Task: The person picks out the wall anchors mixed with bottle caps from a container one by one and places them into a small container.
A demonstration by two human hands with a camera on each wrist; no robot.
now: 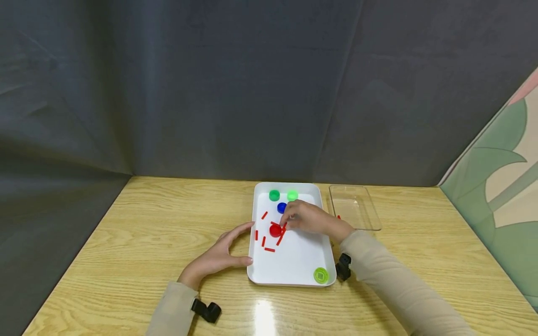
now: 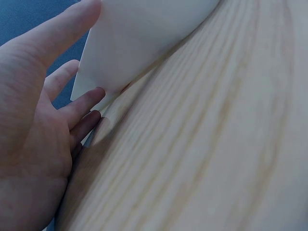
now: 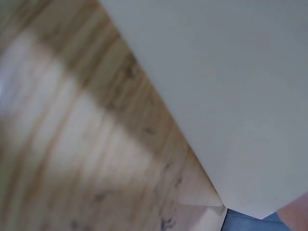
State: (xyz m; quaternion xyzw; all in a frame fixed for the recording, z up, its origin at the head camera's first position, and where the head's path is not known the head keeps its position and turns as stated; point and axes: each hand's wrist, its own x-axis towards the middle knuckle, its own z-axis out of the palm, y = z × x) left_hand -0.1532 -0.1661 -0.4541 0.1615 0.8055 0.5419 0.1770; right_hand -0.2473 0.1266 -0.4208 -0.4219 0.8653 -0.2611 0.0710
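A white tray (image 1: 294, 266) lies on the wooden table. My left hand (image 1: 218, 254) rests spread against its left side, thumb and fingers touching the outer wall; in the left wrist view the fingers are loosely extended along the white wall. Over the tray's middle, my right hand (image 1: 306, 217) bends its fingers down and pinches a small red stick (image 1: 285, 226), partly hidden by the fingertips. Just left of these fingertips sits a round red cap (image 1: 275, 230). Several other short red sticks (image 1: 270, 249) lie scattered around it. The right wrist view shows mostly tray wall and table.
A blue cap (image 1: 281, 208), a dark green cap (image 1: 274, 195) and a light green cap (image 1: 293, 195) sit toward the tray's far end. A yellow-green cap (image 1: 321, 275) is in the near right corner. Right of the tray stands a clear box (image 1: 357, 210) with a red piece (image 1: 338, 217) by its left edge.
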